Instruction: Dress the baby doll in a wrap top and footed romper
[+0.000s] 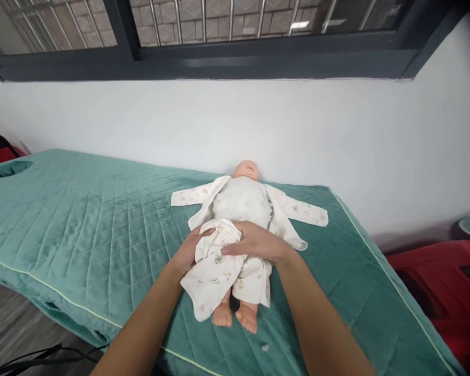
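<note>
- Fingers (207,231) of my left hand (187,251), in the head view, are clamped on the bunched pants (216,261) at the waist, partly hidden by the cloth.
- My right hand (260,241) comes in from the other side of the doll (246,171), its thumb over the front of the pants and its fingers closed on the waistband.
- The pants are over the doll's hips and legs, between my hands; one flap spreads out on my left of the doll's legs, and the other pant leg reaches down over the shin.
- The doll lies on its back, head toward the wall (141,122), with both bare feet (246,316) pointing at me.
- The shirt (297,209) lies open around the doll's white torso (243,201), its printed sleeves stretched out to both sides.
- Under the doll is the green quilted bed (102,219), with pale piping along its edges; a hole (11,168) shows in it, well off to the left of the doll.
- Beyond the doll's head, above the wall, runs the dark window frame (219,62), with metal bars (231,21) behind the glass.
- Right of the doll, past the bed's edge, sits something red (446,287).
- Black cables (50,355) hang at the lower left of the doll, over the grey floor (3,313).
</note>
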The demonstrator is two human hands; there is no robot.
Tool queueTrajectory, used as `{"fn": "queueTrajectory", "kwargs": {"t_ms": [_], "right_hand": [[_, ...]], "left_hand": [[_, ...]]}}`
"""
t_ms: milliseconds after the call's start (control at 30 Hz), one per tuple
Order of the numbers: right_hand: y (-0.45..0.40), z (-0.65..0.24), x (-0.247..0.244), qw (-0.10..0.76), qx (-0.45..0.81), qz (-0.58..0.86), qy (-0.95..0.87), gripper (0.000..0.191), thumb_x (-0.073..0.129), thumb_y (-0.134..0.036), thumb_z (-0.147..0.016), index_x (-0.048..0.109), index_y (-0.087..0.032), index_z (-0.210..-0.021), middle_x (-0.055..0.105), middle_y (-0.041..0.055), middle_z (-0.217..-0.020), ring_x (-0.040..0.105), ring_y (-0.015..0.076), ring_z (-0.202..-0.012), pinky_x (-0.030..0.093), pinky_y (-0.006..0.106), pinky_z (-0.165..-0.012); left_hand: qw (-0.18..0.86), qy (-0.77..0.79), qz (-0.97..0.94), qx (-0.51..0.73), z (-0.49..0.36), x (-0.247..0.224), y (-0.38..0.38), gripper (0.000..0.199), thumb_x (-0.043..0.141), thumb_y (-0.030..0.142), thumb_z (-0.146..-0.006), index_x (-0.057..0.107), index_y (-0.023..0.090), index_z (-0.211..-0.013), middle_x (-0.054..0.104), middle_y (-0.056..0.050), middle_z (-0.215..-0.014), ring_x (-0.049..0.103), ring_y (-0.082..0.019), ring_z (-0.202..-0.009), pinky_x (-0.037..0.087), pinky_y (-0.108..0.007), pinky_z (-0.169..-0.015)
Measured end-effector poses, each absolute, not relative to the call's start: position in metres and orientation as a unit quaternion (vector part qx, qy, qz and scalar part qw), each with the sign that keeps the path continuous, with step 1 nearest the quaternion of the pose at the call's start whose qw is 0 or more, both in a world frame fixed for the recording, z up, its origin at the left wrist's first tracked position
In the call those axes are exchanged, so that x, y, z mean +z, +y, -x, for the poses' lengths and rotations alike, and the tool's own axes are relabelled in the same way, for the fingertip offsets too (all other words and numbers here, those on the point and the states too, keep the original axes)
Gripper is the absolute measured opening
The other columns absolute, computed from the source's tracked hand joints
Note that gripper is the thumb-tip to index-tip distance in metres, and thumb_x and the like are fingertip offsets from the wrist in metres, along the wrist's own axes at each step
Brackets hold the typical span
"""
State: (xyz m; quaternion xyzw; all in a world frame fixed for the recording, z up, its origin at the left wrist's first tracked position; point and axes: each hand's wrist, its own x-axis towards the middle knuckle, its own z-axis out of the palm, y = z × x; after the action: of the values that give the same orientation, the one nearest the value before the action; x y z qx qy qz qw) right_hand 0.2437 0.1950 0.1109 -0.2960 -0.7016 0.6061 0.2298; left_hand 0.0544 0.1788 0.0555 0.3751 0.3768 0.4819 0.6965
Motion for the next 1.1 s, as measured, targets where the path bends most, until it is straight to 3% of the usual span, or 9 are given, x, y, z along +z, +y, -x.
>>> {"fn": "queueTrajectory", "kwargs": {"t_ms": [133, 267, 333, 433, 533, 733, 833, 933, 1100], "right_hand": [[0.197, -0.244, 0.102, 0.291, 0.628, 0.307, -0.653, 0.046, 0.073, -0.042, -0.078, 0.066, -0.018, -0.117, 0.07, 0.0067, -0.111, 0.063, 0.0237, -0.104, 0.049, 0.036, -0.091], [0.199, -0.238, 0.095, 0.318, 0.581, 0.325, -0.675, 0.038, 0.07, -0.04, -0.081, 0.065, -0.018, -0.111, 0.068, 0.0059, -0.108, 0.062, 0.0218, -0.1, 0.047, 0.034, -0.089], [0.199, -0.236, 0.095, 0.327, 0.551, 0.33, -0.693, 0.034, 0.07, -0.04, -0.081, 0.065, -0.018, -0.106, 0.068, 0.0047, -0.104, 0.06, 0.0203, -0.095, 0.047, 0.032, -0.085], [0.197, -0.237, 0.096, 0.339, 0.532, 0.331, -0.702, 0.032, 0.069, -0.043, -0.081, 0.065, -0.017, -0.099, 0.067, 0.0032, -0.096, 0.059, 0.0182, -0.088, 0.046, 0.03, -0.081], [0.195, -0.239, 0.099, 0.34, 0.545, 0.322, -0.695, 0.037, 0.067, -0.049, -0.082, 0.066, -0.016, -0.1, 0.068, 0.0038, -0.097, 0.06, 0.0183, -0.087, 0.047, 0.029, -0.079], [0.194, -0.241, 0.1, 0.325, 0.548, 0.329, -0.697, 0.046, 0.061, -0.055, -0.085, 0.069, -0.017, -0.109, 0.07, 0.0064, -0.111, 0.062, 0.0227, -0.1, 0.048, 0.032, -0.086], [0.196, -0.245, 0.098, 0.309, 0.55, 0.337, -0.699, 0.044, 0.063, -0.053, -0.084, 0.07, -0.016, -0.106, 0.071, 0.0054, -0.106, 0.063, 0.022, -0.096, 0.047, 0.031, -0.084], [0.196, -0.249, 0.097, 0.298, 0.542, 0.343, -0.707, 0.04, 0.067, -0.05, -0.081, 0.07, -0.017, -0.102, 0.071, 0.0031, -0.101, 0.062, 0.0198, -0.09, 0.047, 0.028, -0.08], [0.198, -0.248, 0.097, 0.26, 0.479, 0.37, -0.753, 0.03, 0.076, -0.043, -0.07, 0.065, -0.016, -0.077, 0.062, -0.0028, -0.076, 0.055, 0.0141, -0.073, 0.041, 0.023, -0.063]], "left_hand": [[0.698, 0.367, -0.38, 0.483, -0.058, 0.063, 0.178, 0.043, 0.08, 0.037, -0.07, 0.071, 0.011, -0.102, 0.071, -0.004, -0.078, 0.062, -0.017, -0.068, 0.048, -0.027, -0.064], [0.69, 0.377, -0.405, 0.466, -0.057, 0.069, 0.173, 0.046, 0.074, 0.047, -0.076, 0.071, 0.01, -0.103, 0.071, -0.006, -0.078, 0.061, -0.017, -0.067, 0.047, -0.028, -0.064], [0.694, 0.356, -0.447, 0.437, -0.052, 0.076, 0.169, 0.05, 0.073, 0.048, -0.078, 0.068, 0.012, -0.111, 0.072, -0.008, -0.087, 0.064, -0.019, -0.074, 0.049, -0.03, -0.07], [0.68, 0.352, -0.534, 0.359, -0.046, 0.09, 0.164, 0.051, 0.08, 0.037, -0.072, 0.067, 0.016, -0.117, 0.072, -0.008, -0.1, 0.065, -0.022, -0.087, 0.05, -0.031, -0.078], [0.664, 0.393, -0.538, 0.339, -0.047, 0.1, 0.161, 0.042, 0.079, 0.028, -0.071, 0.069, 0.014, -0.11, 0.072, -0.006, -0.092, 0.064, -0.02, -0.082, 0.049, -0.029, -0.073], [0.691, 0.356, -0.404, 0.482, -0.061, 0.098, 0.159, 0.028, 0.073, 0.023, -0.069, 0.071, 0.011, -0.095, 0.068, -0.003, -0.073, 0.06, -0.014, -0.064, 0.046, -0.024, -0.061], [0.715, 0.351, -0.363, 0.483, -0.065, 0.099, 0.154, 0.026, 0.074, 0.024, -0.07, 0.07, 0.01, -0.092, 0.069, -0.005, -0.076, 0.062, -0.015, -0.066, 0.047, -0.024, -0.062], [0.728, 0.354, -0.372, 0.454, -0.066, 0.102, 0.143, 0.034, 0.075, 0.028, -0.074, 0.07, 0.01, -0.103, 0.072, -0.009, -0.091, 0.066, -0.018, -0.076, 0.05, -0.026, -0.069], [0.729, 0.345, -0.362, 0.468, -0.063, 0.098, 0.115, 0.045, 0.08, 0.029, -0.071, 0.067, 0.013, -0.111, 0.073, -0.011, -0.1, 0.067, -0.018, -0.077, 0.049, -0.025, -0.068]]}}
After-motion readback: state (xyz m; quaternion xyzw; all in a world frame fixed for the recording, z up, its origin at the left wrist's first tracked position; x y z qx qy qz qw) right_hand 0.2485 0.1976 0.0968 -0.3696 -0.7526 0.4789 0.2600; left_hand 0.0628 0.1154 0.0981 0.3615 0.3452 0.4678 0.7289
